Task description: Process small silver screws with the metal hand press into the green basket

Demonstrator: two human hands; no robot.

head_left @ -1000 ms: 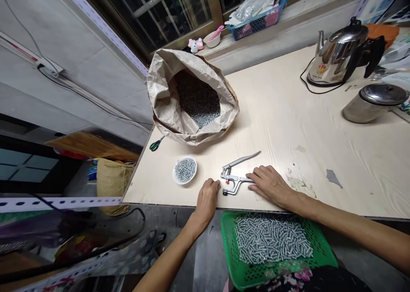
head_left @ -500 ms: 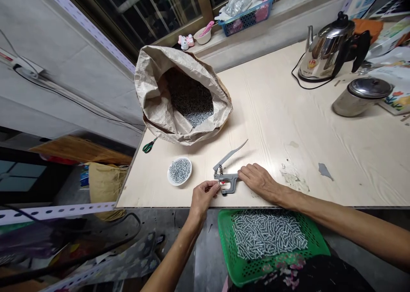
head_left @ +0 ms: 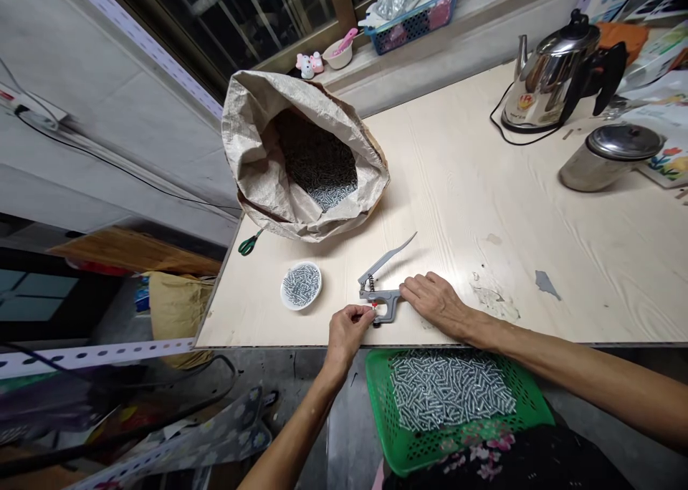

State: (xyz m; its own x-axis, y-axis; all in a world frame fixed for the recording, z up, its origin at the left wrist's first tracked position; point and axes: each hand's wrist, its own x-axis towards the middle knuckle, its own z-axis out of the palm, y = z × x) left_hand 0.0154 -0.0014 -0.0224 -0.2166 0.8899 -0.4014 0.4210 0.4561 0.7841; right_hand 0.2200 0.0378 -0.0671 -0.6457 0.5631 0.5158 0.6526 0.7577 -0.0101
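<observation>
A pair of grey snap pliers [head_left: 391,305] lies near the front edge of the table, its upper lever raised and spread from the body. My right hand [head_left: 436,304] grips the end of its lower handle. At the jaw, by a small red part, the thumb and fingertips of my left hand [head_left: 347,332] are pinched together; whatever is between them is too small to name. To the left stands a white bowl [head_left: 284,301] full of small silvery metal pieces like screws. Below the table edge, a green basket [head_left: 379,418] holds many similar pieces.
Behind the bowl, a large open sack [head_left: 244,153] holds more metal pieces. Green-handled scissors [head_left: 248,245] lie by the left table edge. At the back right are a kettle [head_left: 553,74] with its cord and a lidded metal canister [head_left: 602,164]. A blue basket [head_left: 413,31] sits on the sill.
My left hand has shifted slightly right, bringing its pinched fingertips further into the jaw of the pliers. My right hand keeps its grip on the handle.
</observation>
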